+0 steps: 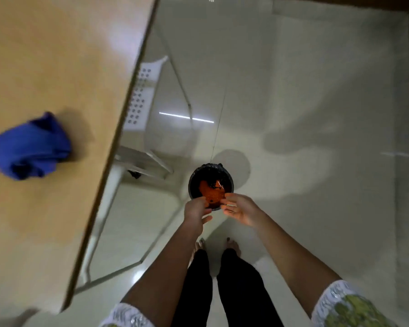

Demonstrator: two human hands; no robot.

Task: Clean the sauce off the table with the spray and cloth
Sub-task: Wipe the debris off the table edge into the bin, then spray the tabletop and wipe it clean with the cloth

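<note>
A round black bin (210, 177) lined with a black bag stands on the pale glossy tiled floor (316, 90), with something orange-red inside it. A white perforated plastic chair (139, 100) sits partly tucked under the wooden surface's edge.

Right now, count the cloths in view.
1. The blue cloth lies crumpled on the wooden table, near its left side. Others may sit outside the picture.

- Dim indoors, with dark vignetting at the right and top edges.
- Bright strip-light glare on the glossy floor (293, 90), soft wide shadows beside it.
- Motion-blurred at the left, smearing the blue cloth (31, 147).
- Wide-angle bending of the table (45, 55) edge.
</note>
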